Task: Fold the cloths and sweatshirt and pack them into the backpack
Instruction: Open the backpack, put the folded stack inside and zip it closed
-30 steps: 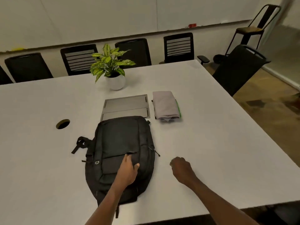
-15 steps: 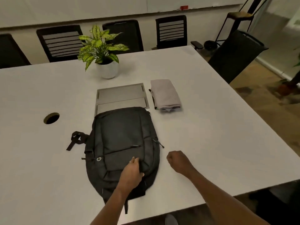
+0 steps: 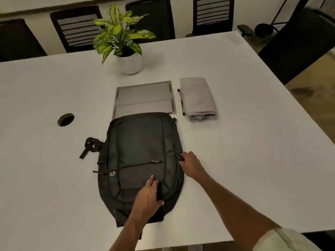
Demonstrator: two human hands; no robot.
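A black backpack (image 3: 143, 142) lies flat on the white table (image 3: 253, 151), front side up, and looks zipped shut. My left hand (image 3: 147, 198) rests on its lower front panel with fingers stretched forward and thumb spread, pressing the fabric down. At the bag's right edge my right hand (image 3: 191, 164) pinches a zipper pull (image 3: 179, 156). A stack of folded grey cloths (image 3: 197, 96) sits on the table beyond the bag to the right, untouched. I cannot pick out a sweatshirt on its own.
A grey cable hatch (image 3: 145, 98) is set in the table just beyond the backpack. A potted plant (image 3: 125, 42) stands behind it, and a round cable hole (image 3: 65, 119) is at the left. Black chairs (image 3: 76, 28) line the far side and right side.
My right hand has moved from the bare table up to the backpack's right edge and taken the zipper pull. My left hand has slid lower on the front panel. The view has tilted down.
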